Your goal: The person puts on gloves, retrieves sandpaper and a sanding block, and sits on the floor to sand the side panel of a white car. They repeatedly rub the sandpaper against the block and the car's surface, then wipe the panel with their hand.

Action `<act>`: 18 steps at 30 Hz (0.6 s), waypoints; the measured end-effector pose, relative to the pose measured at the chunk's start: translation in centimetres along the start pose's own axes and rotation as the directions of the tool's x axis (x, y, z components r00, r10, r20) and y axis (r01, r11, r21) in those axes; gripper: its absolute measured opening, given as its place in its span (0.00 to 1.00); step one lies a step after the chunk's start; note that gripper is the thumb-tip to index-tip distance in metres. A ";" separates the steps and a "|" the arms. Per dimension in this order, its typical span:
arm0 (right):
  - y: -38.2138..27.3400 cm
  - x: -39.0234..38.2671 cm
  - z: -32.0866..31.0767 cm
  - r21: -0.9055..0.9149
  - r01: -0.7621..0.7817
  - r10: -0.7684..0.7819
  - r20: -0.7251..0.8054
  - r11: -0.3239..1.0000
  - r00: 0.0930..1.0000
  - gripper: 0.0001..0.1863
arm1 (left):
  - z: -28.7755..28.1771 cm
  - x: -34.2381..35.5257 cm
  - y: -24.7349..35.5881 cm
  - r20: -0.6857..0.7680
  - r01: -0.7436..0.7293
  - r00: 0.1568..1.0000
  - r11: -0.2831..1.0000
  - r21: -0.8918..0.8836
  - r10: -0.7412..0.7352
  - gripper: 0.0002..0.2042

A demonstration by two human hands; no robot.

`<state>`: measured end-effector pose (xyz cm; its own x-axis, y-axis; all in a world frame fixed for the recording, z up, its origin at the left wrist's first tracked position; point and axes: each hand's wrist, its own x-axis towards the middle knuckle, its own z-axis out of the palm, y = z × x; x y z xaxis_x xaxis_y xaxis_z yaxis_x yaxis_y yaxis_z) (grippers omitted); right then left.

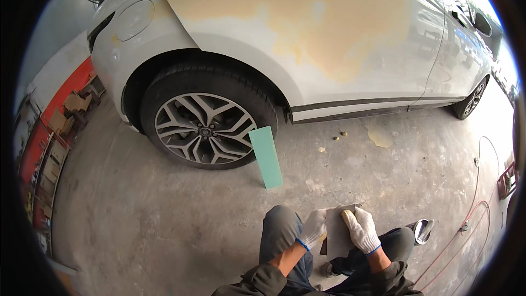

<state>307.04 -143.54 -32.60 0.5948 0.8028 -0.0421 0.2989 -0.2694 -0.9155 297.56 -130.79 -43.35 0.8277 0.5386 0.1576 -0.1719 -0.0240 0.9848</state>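
The right hand [362,231], in a white glove, pinches the upper right part of a grey sheet [341,237], thumb on its face. The gloved left hand [313,230] meets the sheet's left edge; its fingertips are hidden, so its grip cannot be told. Below it, a dark strip [323,248] is mostly covered. Ahead of the left hand, a green board [266,158] seems to lean on the car [246,38]'s wheel [205,131]. Concrete floor [312,172] stretches between hands and car, whose roof is cut off. Right of the right hand stands an open can [421,232], contents unclear.
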 end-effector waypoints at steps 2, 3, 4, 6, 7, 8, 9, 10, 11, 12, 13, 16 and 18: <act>0.9 -0.8 0.5 0.040 -0.049 0.049 0.001 0.998 0.999 0.14 | 0.4 -0.5 -3.9 0.003 0.085 0.996 0.985 -0.152 -0.086 0.15; 1.4 -1.2 0.5 0.111 -0.060 0.063 -0.023 0.992 0.998 0.14 | 1.1 -0.7 -3.7 0.004 0.142 0.990 0.970 -0.200 -0.144 0.15; 1.7 -1.7 0.7 0.188 -0.066 0.076 -0.043 0.980 0.996 0.15 | 1.6 -0.8 -2.9 0.004 0.197 0.979 0.950 -0.241 -0.202 0.16; 1.9 -3.1 1.3 0.260 -0.132 0.140 -0.014 0.957 0.990 0.16 | 2.0 -0.5 -0.5 -0.040 0.269 0.955 0.916 -0.299 -0.294 0.17; 2.2 -4.1 1.9 0.149 -0.066 0.066 0.007 0.987 0.998 0.15 | 2.2 -0.1 0.5 -0.075 0.290 0.941 0.903 -0.317 -0.329 0.18; 1.8 -5.2 2.5 0.164 -0.039 0.037 0.017 0.986 0.999 0.15 | 2.0 0.5 0.7 -0.161 0.259 0.935 0.919 -0.299 -0.316 0.18; 0.4 -6.0 2.9 0.161 -0.028 0.026 0.015 0.986 1.000 0.15 | 2.1 1.3 0.2 -0.228 0.239 0.923 0.925 -0.294 -0.310 0.19; 1.2 -6.9 3.0 0.171 -0.074 0.068 0.037 0.982 0.997 0.15 | 2.4 1.8 -0.2 -0.250 0.049 0.947 0.860 -0.508 -0.202 0.21; 1.5 -7.7 2.9 0.182 -0.091 0.079 0.070 0.979 0.994 0.14 | 2.1 2.2 -0.6 -0.322 0.063 0.927 0.925 -0.375 -0.193 0.23; 1.6 -8.9 2.8 0.290 -0.127 0.097 0.115 0.949 0.989 0.14 | 1.6 2.5 0.7 -0.394 0.101 0.899 0.968 -0.232 -0.188 0.25; 1.8 -10.1 2.5 0.394 -0.162 0.116 0.138 0.905 0.984 0.14 | 1.4 3.6 3.9 -0.423 0.374 0.786 0.892 -0.255 -0.451 0.23; 3.4 -11.0 0.3 0.567 -0.045 0.050 0.006 0.823 0.999 0.15 | -0.1 3.4 4.7 -0.107 0.367 0.849 0.723 -0.585 -0.518 0.21; 3.4 -9.8 -2.1 0.552 0.132 -0.084 -0.111 0.823 0.990 0.19 | 0.8 2.1 6.9 0.216 0.534 0.832 0.633 -0.561 -0.510 0.24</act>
<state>303.79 -153.46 -34.43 0.6468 0.7585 0.0796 -0.0874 0.1774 -0.9803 298.55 -130.55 -36.19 0.8921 0.2786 -0.3558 0.0333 0.7447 0.6665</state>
